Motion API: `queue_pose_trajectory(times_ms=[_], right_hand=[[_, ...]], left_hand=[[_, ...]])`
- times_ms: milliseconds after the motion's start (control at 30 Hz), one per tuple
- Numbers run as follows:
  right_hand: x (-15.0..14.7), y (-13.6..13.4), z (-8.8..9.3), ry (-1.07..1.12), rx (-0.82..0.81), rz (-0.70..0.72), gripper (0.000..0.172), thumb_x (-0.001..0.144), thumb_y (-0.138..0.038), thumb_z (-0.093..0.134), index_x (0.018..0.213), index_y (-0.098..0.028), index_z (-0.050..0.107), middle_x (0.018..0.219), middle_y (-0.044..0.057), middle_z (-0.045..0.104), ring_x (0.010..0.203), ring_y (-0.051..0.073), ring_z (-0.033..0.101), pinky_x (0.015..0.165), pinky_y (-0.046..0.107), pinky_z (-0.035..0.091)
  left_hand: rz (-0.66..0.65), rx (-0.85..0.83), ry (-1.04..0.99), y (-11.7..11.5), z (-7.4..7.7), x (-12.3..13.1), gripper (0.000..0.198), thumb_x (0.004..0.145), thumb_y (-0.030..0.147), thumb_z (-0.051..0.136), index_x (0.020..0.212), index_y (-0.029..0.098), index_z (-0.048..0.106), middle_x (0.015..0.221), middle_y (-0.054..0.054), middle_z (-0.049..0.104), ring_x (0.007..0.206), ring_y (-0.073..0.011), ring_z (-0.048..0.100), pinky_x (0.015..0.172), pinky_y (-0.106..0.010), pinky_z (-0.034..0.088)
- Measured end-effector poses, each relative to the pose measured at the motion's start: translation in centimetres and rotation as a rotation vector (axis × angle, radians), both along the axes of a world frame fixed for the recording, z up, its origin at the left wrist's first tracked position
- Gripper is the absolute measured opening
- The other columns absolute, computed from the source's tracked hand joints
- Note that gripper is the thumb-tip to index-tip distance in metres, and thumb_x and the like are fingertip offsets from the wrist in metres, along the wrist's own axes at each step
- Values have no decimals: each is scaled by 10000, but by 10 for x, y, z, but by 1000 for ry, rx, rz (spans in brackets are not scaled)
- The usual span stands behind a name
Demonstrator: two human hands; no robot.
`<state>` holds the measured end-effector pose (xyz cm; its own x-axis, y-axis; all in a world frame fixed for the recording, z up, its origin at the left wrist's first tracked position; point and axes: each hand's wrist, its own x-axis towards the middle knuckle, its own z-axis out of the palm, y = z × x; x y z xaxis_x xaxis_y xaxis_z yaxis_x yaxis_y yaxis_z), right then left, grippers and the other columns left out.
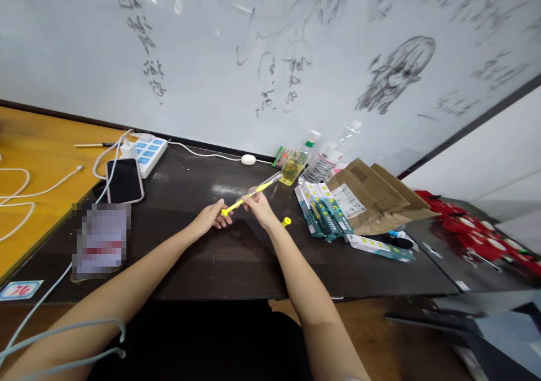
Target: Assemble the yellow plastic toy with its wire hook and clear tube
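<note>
Over the middle of the dark table, a thin yellow stick (235, 205) runs into a clear tube (270, 182); its exact kind I cannot make out. My right hand (260, 207) is closed around the middle, near where stick and tube meet. At the lower end, my left hand (214, 215) has its fingers curled around the stick's yellow knob. The tube slants up and away to the right, its far tip near a bottle of yellow liquid (291, 169). Right of my right wrist, a small yellow cap-like piece (286, 221) lies on the table.
Right of centre lie teal-and-white boxes (323, 209) and a brown paper bag (366, 195), with a clear water bottle (319, 164) behind. On the left are a phone (124, 182), a power strip (151, 154) and white cables. A whiteboard (203, 88) borders the back.
</note>
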<state>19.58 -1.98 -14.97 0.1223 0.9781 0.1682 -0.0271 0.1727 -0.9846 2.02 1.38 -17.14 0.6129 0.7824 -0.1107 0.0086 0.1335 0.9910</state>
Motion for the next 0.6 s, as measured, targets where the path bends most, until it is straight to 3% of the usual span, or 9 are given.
queue_pose_trajectory(times_ms=[167,267,400,600], right_hand=[[11,-1,10,73,38,0,307,712,-332,652,829,-227,389,605,-43,618,485,82,463,485,196,354],[6,-2,9,106,3,35,290,757,-430,606,813,-219,415,642,-9,645,522,94,501,501,204,375],[-6,-2,3,100,-37,91,417,777,-612,505,768,-196,479,704,20,637,583,103,531,526,219,404],[-15,0,-8,125,-18,72,434,726,-610,585,757,-188,491,573,-49,508,502,77,452,508,208,385]], left_hand=[[-209,-64,-107,-8,-3,4,530,801,654,422,700,147,536,575,-14,538,533,-117,523,567,-243,423],[-227,-59,-148,-13,-3,5,494,794,651,449,710,166,475,538,36,447,497,-99,457,545,-239,402],[-216,-26,-180,-14,-3,5,486,785,654,475,728,172,454,518,67,357,467,-84,390,512,-229,381],[-253,-91,-197,-10,-2,10,374,866,515,394,710,179,444,490,72,293,413,-79,308,433,-217,336]])
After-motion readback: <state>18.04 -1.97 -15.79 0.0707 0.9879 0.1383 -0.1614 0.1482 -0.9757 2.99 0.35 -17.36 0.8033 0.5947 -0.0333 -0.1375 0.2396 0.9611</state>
